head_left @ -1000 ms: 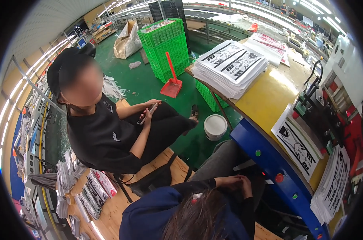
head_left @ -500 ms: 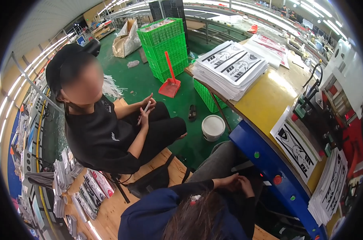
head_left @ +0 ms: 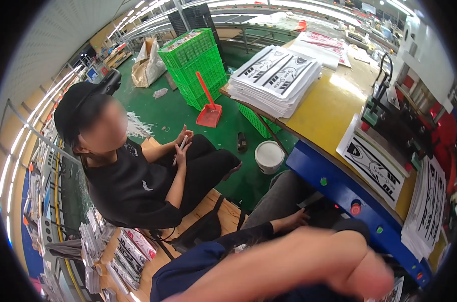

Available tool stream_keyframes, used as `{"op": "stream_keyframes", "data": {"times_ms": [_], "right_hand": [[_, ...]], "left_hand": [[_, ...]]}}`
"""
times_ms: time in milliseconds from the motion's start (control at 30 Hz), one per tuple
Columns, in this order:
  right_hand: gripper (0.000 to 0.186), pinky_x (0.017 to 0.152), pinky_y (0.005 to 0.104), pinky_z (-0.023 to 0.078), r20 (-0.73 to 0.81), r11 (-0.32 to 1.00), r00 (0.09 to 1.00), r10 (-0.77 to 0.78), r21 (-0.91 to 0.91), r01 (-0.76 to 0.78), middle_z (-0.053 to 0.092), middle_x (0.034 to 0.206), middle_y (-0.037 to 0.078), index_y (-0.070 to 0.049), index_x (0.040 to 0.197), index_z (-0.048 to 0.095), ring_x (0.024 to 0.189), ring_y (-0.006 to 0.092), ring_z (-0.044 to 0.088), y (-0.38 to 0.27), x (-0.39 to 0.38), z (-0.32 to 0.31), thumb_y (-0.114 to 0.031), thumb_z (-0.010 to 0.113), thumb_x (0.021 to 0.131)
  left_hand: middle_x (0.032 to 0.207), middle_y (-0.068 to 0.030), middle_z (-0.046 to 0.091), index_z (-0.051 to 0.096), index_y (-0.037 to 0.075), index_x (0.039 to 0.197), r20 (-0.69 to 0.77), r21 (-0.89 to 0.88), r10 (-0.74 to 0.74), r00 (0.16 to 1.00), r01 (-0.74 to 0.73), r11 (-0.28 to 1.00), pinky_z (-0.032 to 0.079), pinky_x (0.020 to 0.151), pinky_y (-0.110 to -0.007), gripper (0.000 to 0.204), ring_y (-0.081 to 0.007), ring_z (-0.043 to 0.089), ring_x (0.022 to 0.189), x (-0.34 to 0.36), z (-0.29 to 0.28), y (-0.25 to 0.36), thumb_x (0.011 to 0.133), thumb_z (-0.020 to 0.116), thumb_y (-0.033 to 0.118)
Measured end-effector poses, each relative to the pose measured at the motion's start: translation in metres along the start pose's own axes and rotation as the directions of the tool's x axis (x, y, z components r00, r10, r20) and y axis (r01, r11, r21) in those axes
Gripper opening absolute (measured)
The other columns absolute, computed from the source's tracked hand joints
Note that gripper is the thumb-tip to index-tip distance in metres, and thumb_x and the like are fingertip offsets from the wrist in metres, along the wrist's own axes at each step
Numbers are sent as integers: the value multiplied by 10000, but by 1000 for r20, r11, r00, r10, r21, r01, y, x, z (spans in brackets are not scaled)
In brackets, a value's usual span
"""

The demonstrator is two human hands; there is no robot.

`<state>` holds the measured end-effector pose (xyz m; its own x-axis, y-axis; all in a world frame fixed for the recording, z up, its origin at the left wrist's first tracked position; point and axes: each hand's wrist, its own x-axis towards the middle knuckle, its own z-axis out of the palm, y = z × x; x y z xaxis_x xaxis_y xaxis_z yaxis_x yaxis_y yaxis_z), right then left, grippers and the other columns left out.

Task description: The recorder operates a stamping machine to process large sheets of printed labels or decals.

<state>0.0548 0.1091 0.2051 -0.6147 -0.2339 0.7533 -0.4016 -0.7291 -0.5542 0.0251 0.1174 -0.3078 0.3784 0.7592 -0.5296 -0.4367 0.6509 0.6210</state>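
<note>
View: head camera, looking down.
Own hand: one of the person's hands (head_left: pixel 362 274) crosses the lower edge, its forearm running in from the lower left. This is probably the left hand, judging by where the forearm enters. It is motion-blurred, so I cannot tell whether its fingers are spread, closed or pinching anything. Nothing can be seen in it.
Other own hand: out of frame.
Nearest things: the hand hangs in front of the blue panel (head_left: pixel 339 194), below the red button (head_left: pixel 356 208) and near the right-hand stack (head_left: pixel 426 211) of printed sheets.
Work items: a single printed sheet (head_left: pixel 374 168) lies flat on the yellow surface (head_left: pixel 334 110), just above the blue panel. The right-hand stack sits at the surface's near right end. A tall stack (head_left: pixel 275 78) sits at the far left corner, well apart from the hand.
Under the arm: a co-worker in a blue top (head_left: pixel 188 267) sits directly beneath the forearm, with one hand (head_left: pixel 295 221) resting on the lap.
Bystander: a seated person in black (head_left: pixel 138 186) holds a slim pale item (head_left: pixel 180 146) in both hands.
Floor: a white bucket (head_left: pixel 269 157), a red dustpan (head_left: pixel 208 113) and green crates (head_left: pixel 193 60).
Handling advice: carry the arm high enough to clear the co-worker's head. Approach the sheets from above the surface edge, not along the panel, so that no button gets brushed. Grip one sheet by its near corner and lift it flat.
</note>
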Motion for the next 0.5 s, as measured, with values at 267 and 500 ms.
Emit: {"op": "stream_keyframes", "data": {"times_ms": [267, 500], "right_hand": [[672, 886, 392, 533, -453, 950, 890, -56, -299, -92, 632, 1031, 263, 104, 1098, 581, 937, 340, 646, 0, -3, 55, -545, 454, 978], [917, 900, 469, 548, -539, 877, 838, -84, -439, -194, 642, 969, 376, 134, 1027, 664, 923, 441, 681, -39, -33, 73, -716, 330, 941]], "left_hand": [[1424, -310, 439, 336, 60, 1498, 25, 58, 67, 997, -68, 996, 391, 1082, -538, 813, -462, 481, 1277, -23, 6, 8, 991, 191, 679], [1430, -311, 431, 346, 49, 1491, 18, 64, 32, 999, -33, 997, 411, 1070, -524, 800, -457, 494, 1264, -17, 13, 10, 999, 201, 663]]}}
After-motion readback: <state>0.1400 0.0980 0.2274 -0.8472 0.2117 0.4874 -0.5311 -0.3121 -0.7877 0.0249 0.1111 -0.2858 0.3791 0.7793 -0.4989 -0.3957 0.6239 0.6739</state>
